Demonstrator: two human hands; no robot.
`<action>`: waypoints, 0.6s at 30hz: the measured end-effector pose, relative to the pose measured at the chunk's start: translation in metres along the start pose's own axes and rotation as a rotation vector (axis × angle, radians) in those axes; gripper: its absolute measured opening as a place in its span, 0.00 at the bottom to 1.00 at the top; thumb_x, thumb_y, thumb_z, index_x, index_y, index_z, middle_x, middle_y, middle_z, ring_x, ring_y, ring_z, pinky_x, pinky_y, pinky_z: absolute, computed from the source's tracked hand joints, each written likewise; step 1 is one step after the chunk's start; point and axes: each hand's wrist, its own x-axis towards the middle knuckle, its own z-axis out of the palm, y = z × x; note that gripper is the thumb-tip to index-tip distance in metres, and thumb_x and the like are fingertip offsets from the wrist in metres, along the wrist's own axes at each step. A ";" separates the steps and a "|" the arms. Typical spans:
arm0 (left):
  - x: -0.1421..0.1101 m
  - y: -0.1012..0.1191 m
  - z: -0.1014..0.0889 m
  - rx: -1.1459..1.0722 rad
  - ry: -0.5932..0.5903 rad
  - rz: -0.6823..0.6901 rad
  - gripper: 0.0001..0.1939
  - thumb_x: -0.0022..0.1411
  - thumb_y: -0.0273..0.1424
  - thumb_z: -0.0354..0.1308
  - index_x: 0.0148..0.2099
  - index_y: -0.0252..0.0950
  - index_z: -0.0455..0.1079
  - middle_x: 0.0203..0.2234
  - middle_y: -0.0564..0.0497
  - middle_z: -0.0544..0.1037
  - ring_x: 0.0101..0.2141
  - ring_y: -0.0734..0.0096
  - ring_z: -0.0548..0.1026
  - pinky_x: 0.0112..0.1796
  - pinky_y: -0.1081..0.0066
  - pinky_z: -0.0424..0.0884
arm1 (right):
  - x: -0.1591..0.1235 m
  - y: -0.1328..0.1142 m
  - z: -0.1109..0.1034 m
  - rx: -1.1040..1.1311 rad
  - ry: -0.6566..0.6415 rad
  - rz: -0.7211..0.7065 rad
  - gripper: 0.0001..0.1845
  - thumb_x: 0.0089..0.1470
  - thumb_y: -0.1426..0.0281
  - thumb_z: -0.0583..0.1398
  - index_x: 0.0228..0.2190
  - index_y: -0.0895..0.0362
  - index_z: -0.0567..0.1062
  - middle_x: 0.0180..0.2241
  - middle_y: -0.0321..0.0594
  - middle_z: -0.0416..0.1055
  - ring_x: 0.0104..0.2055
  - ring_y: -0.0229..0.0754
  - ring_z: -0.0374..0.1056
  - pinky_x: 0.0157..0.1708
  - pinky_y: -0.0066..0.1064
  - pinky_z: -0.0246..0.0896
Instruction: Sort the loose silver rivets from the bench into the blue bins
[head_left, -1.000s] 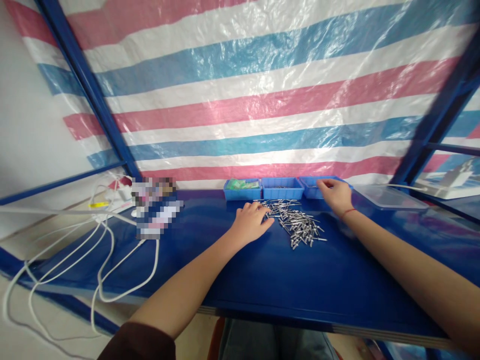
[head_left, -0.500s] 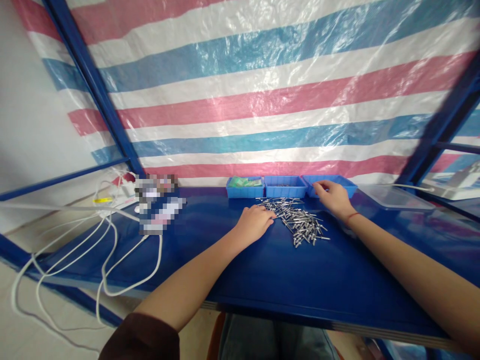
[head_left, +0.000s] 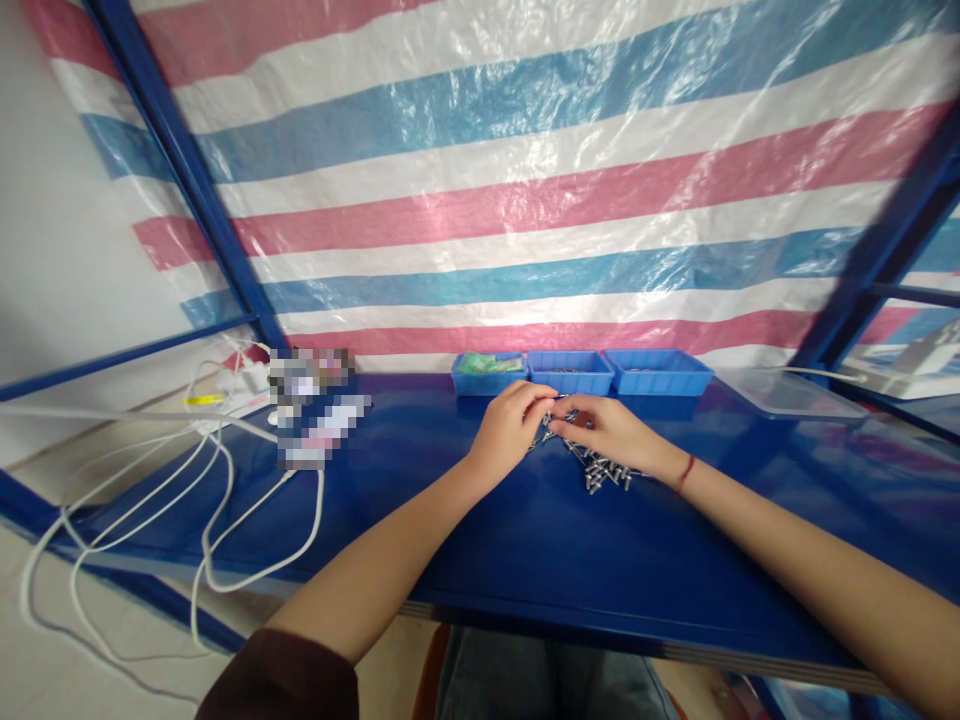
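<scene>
A pile of silver blind rivets [head_left: 606, 475] lies on the blue table, partly covered by my hands. Over its left side, my left hand [head_left: 510, 425] is closed, with a silver rivet showing at its fingertips. From the right, my right hand [head_left: 611, 432] reaches across the pile, its fingers bent and their tips meeting those of the left. What sits between the right fingertips is too small to make out. Behind the hands stand a middle blue bin [head_left: 570, 377] with small metal pieces and a right blue bin [head_left: 660, 378] with a little something inside.
A left blue bin [head_left: 489, 380] holds green packets. To the right lies a clear plastic lid [head_left: 787, 393]. White cables [head_left: 319, 510] loop over the table's left side near a blurred patch. Blue frame posts [head_left: 176, 170] and a striped sheet [head_left: 480, 215] enclose the table.
My right hand has moved left and down from the right bin to meet the left hand over the rivets. The left hand has risen slightly and turned.
</scene>
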 end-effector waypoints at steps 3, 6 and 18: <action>0.002 0.000 0.000 -0.136 0.081 -0.069 0.09 0.62 0.31 0.50 0.41 0.36 0.70 0.37 0.49 0.75 0.37 0.72 0.74 0.41 0.72 0.71 | 0.000 -0.008 0.007 0.150 -0.026 0.055 0.18 0.50 0.56 0.56 0.28 0.58 0.75 0.26 0.38 0.71 0.21 0.35 0.63 0.23 0.29 0.60; 0.002 -0.005 0.000 -0.197 0.104 -0.146 0.10 0.61 0.30 0.51 0.43 0.36 0.70 0.38 0.48 0.76 0.36 0.72 0.75 0.41 0.70 0.71 | 0.001 -0.012 0.004 0.257 0.106 0.115 0.19 0.47 0.54 0.59 0.29 0.59 0.74 0.24 0.37 0.69 0.20 0.34 0.61 0.21 0.28 0.58; -0.006 -0.002 0.018 -0.423 -0.135 -0.297 0.12 0.61 0.35 0.51 0.43 0.35 0.69 0.35 0.48 0.77 0.32 0.73 0.76 0.34 0.73 0.73 | 0.000 -0.019 0.000 0.316 0.280 0.074 0.18 0.44 0.55 0.62 0.27 0.59 0.75 0.21 0.36 0.69 0.21 0.34 0.61 0.20 0.28 0.57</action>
